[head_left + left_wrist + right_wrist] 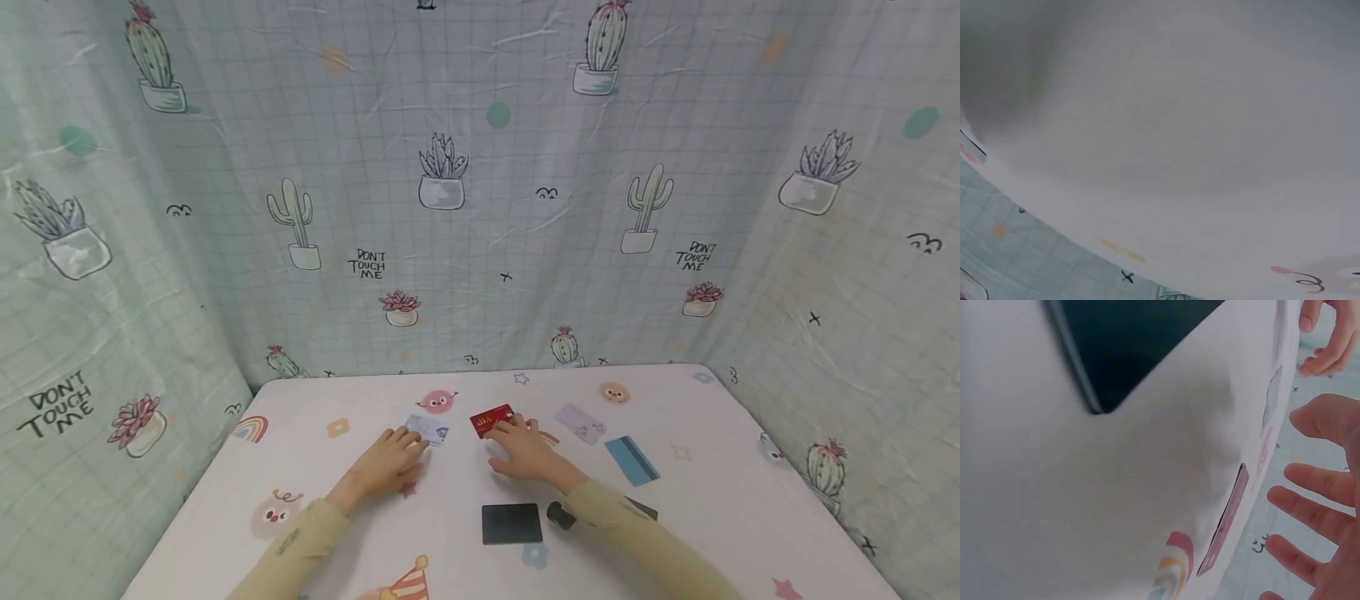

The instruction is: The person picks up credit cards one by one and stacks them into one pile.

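My right hand (525, 454) lies flat, fingertips touching the red card (491, 419) on the bench (720, 508). My left hand (386, 462), fingers relaxed, touches the pale card (429, 429) just beside it.

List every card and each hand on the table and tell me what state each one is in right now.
Left hand: flat, fingers straight, fingertips touching the pale white-blue card.
Pale white-blue card: lying flat, partly under the fingertips.
Right hand: fingers spread, resting at the red card.
Red plastic card: flat, face up.
Lilac card: flat, untouched.
Blue card with dark stripe: flat, untouched.
Black rectangular card: flat, untouched.
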Available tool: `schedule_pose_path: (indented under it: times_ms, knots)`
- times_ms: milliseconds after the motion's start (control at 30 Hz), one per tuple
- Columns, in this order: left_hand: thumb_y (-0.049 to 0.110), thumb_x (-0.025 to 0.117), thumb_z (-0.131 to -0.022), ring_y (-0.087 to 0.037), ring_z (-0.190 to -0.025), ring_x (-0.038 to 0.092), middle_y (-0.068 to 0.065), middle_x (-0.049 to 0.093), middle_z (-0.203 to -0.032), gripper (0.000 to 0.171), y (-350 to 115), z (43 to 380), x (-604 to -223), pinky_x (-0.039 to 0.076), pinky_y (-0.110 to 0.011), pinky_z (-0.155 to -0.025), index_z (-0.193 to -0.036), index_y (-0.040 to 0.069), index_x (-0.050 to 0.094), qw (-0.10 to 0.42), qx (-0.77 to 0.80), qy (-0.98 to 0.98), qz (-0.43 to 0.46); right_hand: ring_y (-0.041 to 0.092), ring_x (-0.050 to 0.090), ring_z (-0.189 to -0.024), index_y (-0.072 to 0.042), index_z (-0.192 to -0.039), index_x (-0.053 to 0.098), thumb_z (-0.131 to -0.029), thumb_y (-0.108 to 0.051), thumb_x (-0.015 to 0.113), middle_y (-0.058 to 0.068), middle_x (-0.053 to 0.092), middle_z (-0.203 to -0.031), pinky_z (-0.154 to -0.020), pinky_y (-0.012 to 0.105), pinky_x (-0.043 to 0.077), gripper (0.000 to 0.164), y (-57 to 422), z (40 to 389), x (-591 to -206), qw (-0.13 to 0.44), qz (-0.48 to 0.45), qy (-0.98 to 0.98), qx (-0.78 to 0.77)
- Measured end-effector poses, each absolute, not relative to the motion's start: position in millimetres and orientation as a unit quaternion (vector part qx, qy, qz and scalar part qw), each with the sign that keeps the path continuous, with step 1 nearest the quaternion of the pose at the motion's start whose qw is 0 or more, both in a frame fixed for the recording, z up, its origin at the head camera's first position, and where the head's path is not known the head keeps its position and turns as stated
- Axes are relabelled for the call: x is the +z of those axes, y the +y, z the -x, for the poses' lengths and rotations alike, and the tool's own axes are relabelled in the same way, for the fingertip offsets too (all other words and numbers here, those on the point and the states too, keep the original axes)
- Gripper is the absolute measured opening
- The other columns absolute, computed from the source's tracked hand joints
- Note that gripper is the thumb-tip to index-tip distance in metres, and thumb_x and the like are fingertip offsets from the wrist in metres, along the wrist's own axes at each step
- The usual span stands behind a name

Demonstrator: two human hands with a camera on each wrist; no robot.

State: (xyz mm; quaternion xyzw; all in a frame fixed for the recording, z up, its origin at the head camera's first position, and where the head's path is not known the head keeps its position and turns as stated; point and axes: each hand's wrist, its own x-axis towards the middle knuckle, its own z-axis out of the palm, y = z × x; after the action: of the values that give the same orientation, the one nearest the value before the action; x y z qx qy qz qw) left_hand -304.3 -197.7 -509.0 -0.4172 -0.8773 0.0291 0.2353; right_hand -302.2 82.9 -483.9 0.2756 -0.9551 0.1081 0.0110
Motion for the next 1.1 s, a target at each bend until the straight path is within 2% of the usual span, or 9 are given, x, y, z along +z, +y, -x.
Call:
schedule_pose_path:
  times_ms: [67,200,333,567,867,1100]
  knots:
    - [0.027,0.064,-0.079,-0.022,-0.09,0.051,-0.004,0.059,-0.099,0.034,-200.5,307.8,-509.1,0.042,-0.038,-0.078,-0.108,0.009,0.06,0.24,0.032,-0.879,0.411,0.031,0.04,-0.115,-0.017,-0.117,0.056,-0.08,-0.036,0.062,0.005,0.054,-0.121,-0.095,0.061,0.027,0.043,76.5,305.2,-482.5,0.006,-0.27,-0.957,0.106]
    - [0.027,0.062,-0.08,-0.022,-0.091,0.051,-0.006,0.059,-0.102,0.036,-205.0,315.0,-509.8,0.043,-0.039,-0.078,-0.111,0.009,0.059,0.242,0.048,-0.885,0.396,0.028,0.041,-0.109,-0.017,-0.117,0.057,-0.08,-0.036,0.061,0.005,0.055,-0.12,-0.091,0.054,0.031,0.042,65.6,312.2,-482.0,0.025,-0.28,-0.955,0.092]
    - [0.028,0.059,-0.082,-0.023,-0.094,0.051,-0.007,0.058,-0.106,0.038,-207.7,320.6,-510.3,0.043,-0.04,-0.079,-0.115,0.009,0.056,0.227,0.054,-0.893,0.384,0.024,0.041,-0.102,-0.016,-0.117,0.056,-0.081,-0.035,0.06,0.003,0.056,-0.118,-0.084,0.049,0.033,0.041,56.4,318.9,-484.0,0.051,-0.301,-0.949,0.083]
    - [0.03,0.056,-0.085,-0.026,-0.101,0.049,-0.009,0.056,-0.116,0.041,-211.4,327.7,-510.4,0.041,-0.043,-0.083,-0.12,0.009,0.053,0.197,0.057,-0.911,0.357,0.02,0.038,-0.096,-0.016,-0.118,0.055,-0.083,-0.036,0.057,0.001,0.055,-0.116,-0.081,0.047,0.032,0.04,39.8,325.1,-486.1,0.071,-0.308,-0.946,0.078]
    - [0.035,0.052,-0.086,-0.027,-0.105,0.049,-0.007,0.054,-0.12,0.044,-214.8,335.8,-512.7,0.041,-0.045,-0.084,-0.123,0.011,0.051,0.18,0.089,-0.923,0.329,0.021,0.038,-0.109,-0.018,-0.125,0.048,-0.085,-0.041,0.053,0.0,0.05,-0.125,-0.09,0.051,0.032,0.046,19.8,331.3,-489.9,0.055,-0.288,-0.955,0.038]
    - [0.033,0.052,-0.087,-0.031,-0.112,0.047,-0.01,0.052,-0.124,0.045,-210.8,335.1,-504.6,0.039,-0.051,-0.09,-0.125,0.009,0.049,0.15,0.076,-0.936,0.31,0.021,0.04,-0.113,-0.019,-0.125,0.048,-0.086,-0.043,0.051,0.0,0.05,-0.127,-0.091,0.052,0.033,0.047,13.2,336.9,-495.2,0.07,-0.279,-0.958,0.015]
